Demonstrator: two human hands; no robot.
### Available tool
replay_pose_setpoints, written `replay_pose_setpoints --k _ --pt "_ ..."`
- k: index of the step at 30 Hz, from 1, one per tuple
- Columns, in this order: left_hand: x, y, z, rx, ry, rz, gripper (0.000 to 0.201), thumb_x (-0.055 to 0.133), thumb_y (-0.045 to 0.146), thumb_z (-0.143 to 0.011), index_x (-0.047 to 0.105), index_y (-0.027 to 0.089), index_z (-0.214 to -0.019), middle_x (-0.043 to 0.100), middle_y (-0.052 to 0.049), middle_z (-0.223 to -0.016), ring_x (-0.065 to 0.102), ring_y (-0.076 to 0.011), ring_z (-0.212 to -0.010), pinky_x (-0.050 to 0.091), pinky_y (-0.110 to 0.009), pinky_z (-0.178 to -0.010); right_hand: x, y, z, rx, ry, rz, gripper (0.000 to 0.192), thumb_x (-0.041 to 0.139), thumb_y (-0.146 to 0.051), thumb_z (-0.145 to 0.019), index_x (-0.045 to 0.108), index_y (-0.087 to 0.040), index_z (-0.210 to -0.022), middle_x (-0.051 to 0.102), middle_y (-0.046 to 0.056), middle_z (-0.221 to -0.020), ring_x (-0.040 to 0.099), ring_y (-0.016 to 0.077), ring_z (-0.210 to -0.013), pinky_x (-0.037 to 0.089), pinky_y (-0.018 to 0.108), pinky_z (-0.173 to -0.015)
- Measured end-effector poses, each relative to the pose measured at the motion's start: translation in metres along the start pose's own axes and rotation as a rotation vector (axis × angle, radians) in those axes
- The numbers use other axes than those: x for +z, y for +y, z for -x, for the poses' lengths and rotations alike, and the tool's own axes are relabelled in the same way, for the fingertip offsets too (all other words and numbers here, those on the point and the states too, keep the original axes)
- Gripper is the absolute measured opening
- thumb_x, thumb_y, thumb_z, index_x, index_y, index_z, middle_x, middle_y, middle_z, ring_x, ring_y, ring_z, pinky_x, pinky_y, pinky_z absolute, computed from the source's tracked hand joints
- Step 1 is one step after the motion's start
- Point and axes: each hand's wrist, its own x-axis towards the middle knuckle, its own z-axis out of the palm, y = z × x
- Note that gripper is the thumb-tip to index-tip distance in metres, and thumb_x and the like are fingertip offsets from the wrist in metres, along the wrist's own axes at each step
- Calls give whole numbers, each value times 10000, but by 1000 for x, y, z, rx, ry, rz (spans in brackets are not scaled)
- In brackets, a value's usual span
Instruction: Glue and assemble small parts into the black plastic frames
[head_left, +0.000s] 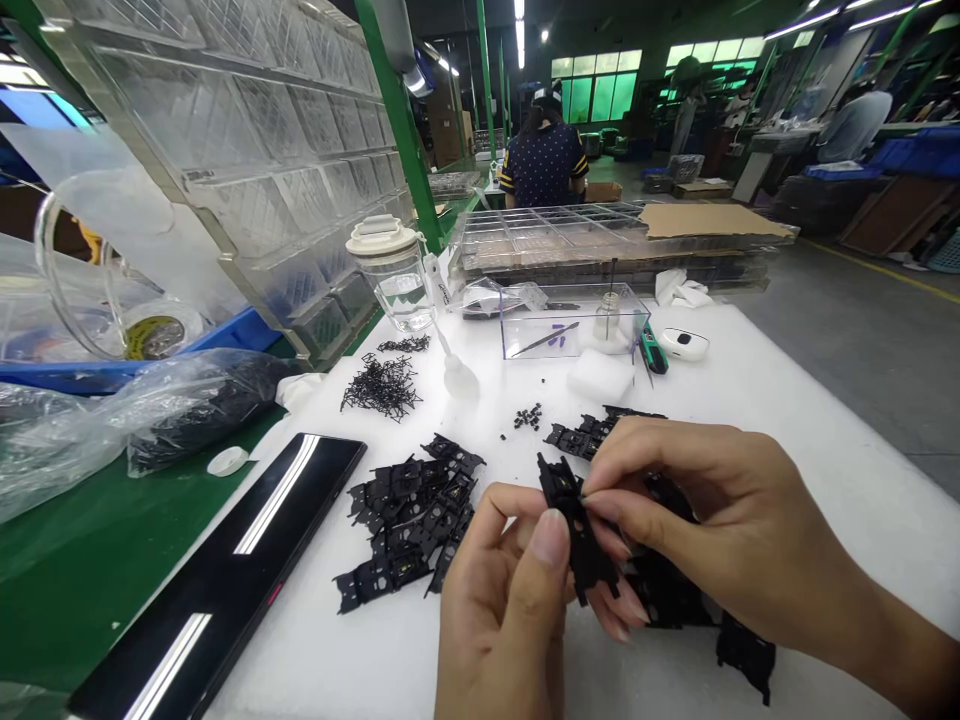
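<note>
Lying slantwise on the white worktop (315, 655) is a glossy black slab (225, 560), with a pile of black parts (416, 510) to its right. Next, the left hand (506, 600) grips a black plastic piece (585, 550) above the worktop, its long axis running from upper left, away from the person, to lower right. The right hand (701, 510) has thumb and forefinger pinched at its upper right edge; anything between them cannot be told.

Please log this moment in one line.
left hand: holds notched black plastic part | right hand: touches it | nearby: similar black parts
</note>
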Motion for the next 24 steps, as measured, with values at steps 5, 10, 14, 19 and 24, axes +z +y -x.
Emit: replay_pose_setpoints --k 5,10,14,19,24 --pt "-1 0 1 4 -10 -11 216 796 279 -894 642 147 -820 768 -67 -697 691 -129 -524 554 -162 -517 -1 0 -2 -103 10 77 124 700 -127 -954 729 -225 -884 679 -55 -760 663 51 -640 535 140 -613" --pt "-1 0 3 42 -6 -36 197 786 291 -906 649 162 -849 763 -47 -702 690 -123 -541 548 -154 -533 -3 0 -2 -224 1 149 120 707 -113 -957 728 -216 -899 701 -50 -788 669 47 -711 542 134 -691" --pt "-1 -1 3 81 4 -84 151 757 263 -927 672 170 -845 753 -36 -706 684 -114 -556 548 -152 -557 -6 0 0 -305 4 213 129 701 -83 -952 719 -205 -912 705 -40 -795 665 60 -731 544 161 -691" --pt "2 -2 4 156 54 -168 151 752 245 -923 723 174 -793 753 -34 -707 665 -114 -554 546 -157 -566 -9 1 0 -423 14 348 144 663 -44 -953 705 -181 -939 702 -12 -823 667 80 -761 542 193 -695" --pt "9 -7 7 288 173 -266 127 746 211 -911 788 192 -793 755 -24 -693 649 -113 -538 518 -150 -550 -9 1 1 -495 17 472 134 658 -55 -960 683 -182 -925 726 11 -849 686 102 -782 548 214 -723"
